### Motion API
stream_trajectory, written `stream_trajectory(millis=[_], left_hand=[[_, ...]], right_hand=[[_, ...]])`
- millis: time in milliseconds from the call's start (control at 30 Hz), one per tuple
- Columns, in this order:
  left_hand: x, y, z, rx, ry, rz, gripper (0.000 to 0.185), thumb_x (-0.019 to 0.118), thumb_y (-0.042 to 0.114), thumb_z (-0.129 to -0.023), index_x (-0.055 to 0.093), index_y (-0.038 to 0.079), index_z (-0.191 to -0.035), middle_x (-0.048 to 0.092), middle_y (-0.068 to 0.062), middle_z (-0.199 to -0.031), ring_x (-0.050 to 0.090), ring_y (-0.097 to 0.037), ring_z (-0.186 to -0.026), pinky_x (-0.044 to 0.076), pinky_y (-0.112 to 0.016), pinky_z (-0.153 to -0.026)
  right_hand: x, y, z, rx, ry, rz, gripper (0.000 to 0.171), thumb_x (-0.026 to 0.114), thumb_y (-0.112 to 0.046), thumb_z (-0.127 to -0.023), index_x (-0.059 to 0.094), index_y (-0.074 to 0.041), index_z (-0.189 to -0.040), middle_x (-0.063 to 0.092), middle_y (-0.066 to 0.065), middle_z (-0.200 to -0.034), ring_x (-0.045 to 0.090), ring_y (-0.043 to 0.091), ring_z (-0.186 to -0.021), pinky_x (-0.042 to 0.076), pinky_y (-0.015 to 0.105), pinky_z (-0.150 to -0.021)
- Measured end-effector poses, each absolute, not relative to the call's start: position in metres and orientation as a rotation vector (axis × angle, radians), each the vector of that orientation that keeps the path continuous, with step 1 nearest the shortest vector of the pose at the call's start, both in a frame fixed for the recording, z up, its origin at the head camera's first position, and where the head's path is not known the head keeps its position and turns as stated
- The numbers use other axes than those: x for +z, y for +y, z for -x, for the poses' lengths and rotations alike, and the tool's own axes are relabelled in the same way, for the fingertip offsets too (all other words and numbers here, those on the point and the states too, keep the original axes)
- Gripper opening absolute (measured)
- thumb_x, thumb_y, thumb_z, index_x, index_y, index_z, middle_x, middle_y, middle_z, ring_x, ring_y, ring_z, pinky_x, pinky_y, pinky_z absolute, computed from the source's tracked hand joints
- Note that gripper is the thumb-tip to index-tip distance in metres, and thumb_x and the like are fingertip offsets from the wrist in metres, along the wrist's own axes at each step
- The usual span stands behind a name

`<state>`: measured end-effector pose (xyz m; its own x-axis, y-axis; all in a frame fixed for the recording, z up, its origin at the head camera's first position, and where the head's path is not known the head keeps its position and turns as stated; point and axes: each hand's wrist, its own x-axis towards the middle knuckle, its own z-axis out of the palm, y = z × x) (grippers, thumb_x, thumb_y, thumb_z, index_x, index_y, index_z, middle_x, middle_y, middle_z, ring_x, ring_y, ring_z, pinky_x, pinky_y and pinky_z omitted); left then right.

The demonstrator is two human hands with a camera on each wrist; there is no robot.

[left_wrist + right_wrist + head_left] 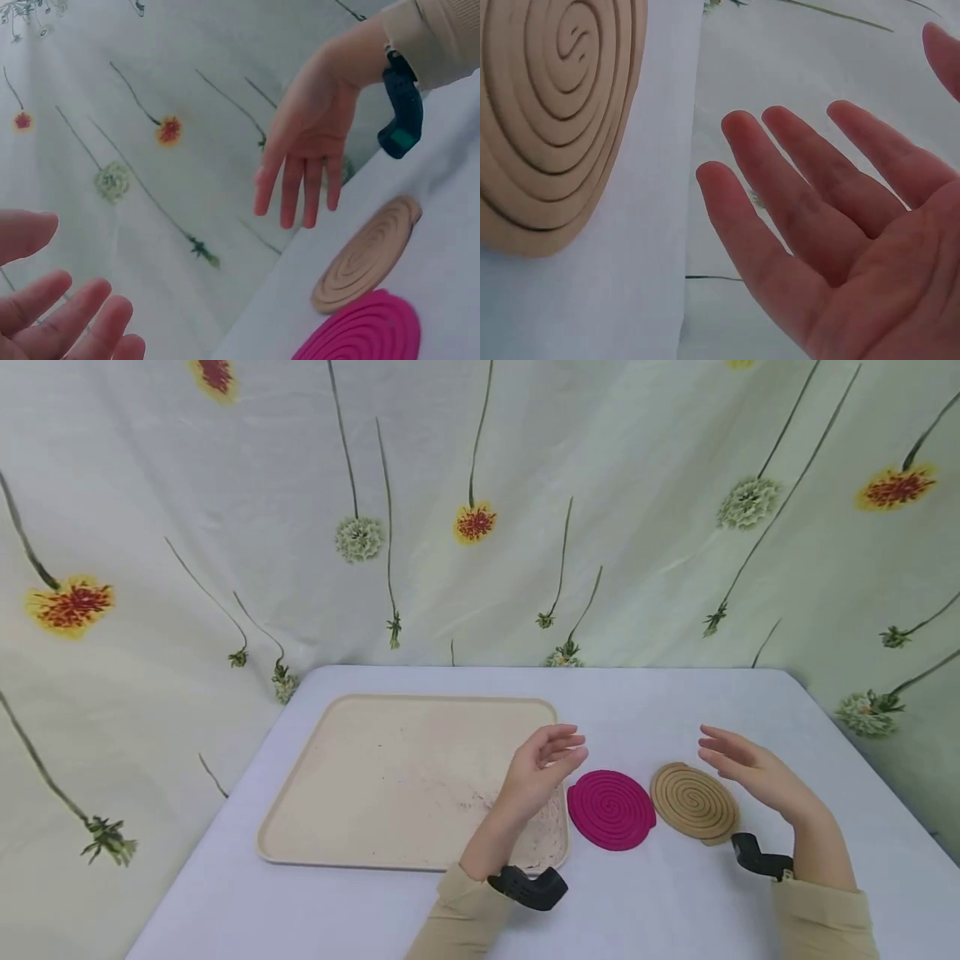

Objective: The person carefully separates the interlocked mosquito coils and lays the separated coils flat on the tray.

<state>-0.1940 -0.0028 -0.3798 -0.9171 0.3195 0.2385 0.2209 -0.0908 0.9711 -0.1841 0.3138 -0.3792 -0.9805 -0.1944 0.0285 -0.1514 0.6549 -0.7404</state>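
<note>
Two flat coiled spirals lie side by side on the white table: a magenta clay spiral (611, 810) and, right of it, a tan clay spiral (694, 802). My left hand (542, 768) hovers above the right edge of the beige tray (360, 777), just left of the magenta spiral, holding nothing. Its fingers look relaxed and slightly bent. Over the table to the right of the tan spiral is my right hand (757, 772), fingers extended and palm bare in the right wrist view. Neither hand touches a spiral.
Small dark crumbs and smudges mark the tray's right side. The white table (645, 910) ends at a flower-printed cloth (637, 543) hanging behind it. A black wrist camera (528, 887) sits on the left wrist and another black wrist camera (759, 858) on the right.
</note>
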Motion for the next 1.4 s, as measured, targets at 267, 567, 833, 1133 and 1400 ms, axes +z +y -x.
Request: stream_trajectory(millis=[267,567,833,1133,1400], left_hand=[[-0.405,0.048,0.187,2.143,1.970,-0.376,0.025,0.062,0.013,-0.090,0.061,0.001,-0.112,0.068,-0.009,-0.098,0.064,-0.014,-0.087,0.054,-0.038,-0.080],[-0.433,0.081,0.188,2.026,2.103,-0.303,0.020,0.065,0.014,-0.087,0.065,0.004,-0.104,0.066,0.002,-0.085,0.060,-0.008,-0.075,0.055,-0.028,-0.068],[-0.450,0.103,0.187,2.032,2.090,-0.235,0.019,0.066,0.006,-0.085,0.065,0.002,-0.104,0.065,0.000,-0.088,0.062,-0.009,-0.074,0.056,-0.025,-0.063],[-0.462,0.112,0.189,2.044,2.040,-0.188,0.019,0.066,0.004,-0.085,0.065,0.001,-0.104,0.065,-0.002,-0.093,0.065,-0.014,-0.081,0.056,-0.028,-0.068],[-0.462,0.113,0.191,2.031,2.084,-0.237,0.018,0.067,0.006,-0.085,0.065,0.002,-0.103,0.066,-0.002,-0.094,0.065,-0.011,-0.078,0.056,-0.025,-0.067]], right_hand=[[-0.396,0.338,0.183,-1.219,2.731,0.165,0.062,0.045,-0.035,-0.099,0.029,0.008,-0.141,0.036,0.035,-0.138,0.044,0.047,-0.119,0.047,0.053,-0.089],[-0.418,0.353,0.186,-1.289,2.635,0.109,0.060,0.044,-0.030,-0.100,0.029,0.014,-0.138,0.037,0.037,-0.135,0.048,0.045,-0.116,0.049,0.048,-0.089],[-0.433,0.359,0.190,-1.416,2.563,0.021,0.062,0.047,-0.029,-0.099,0.028,0.014,-0.138,0.034,0.037,-0.137,0.058,0.008,-0.102,0.051,0.038,-0.087],[-0.437,0.359,0.194,-1.362,2.587,-0.044,0.063,0.059,-0.034,-0.092,0.040,0.011,-0.134,0.045,0.030,-0.133,0.054,0.012,-0.105,0.049,0.034,-0.086],[-0.439,0.363,0.197,-1.478,2.526,0.032,0.061,0.067,-0.018,-0.087,0.041,0.011,-0.133,0.041,0.032,-0.134,0.049,-0.006,-0.095,0.048,0.025,-0.081]])
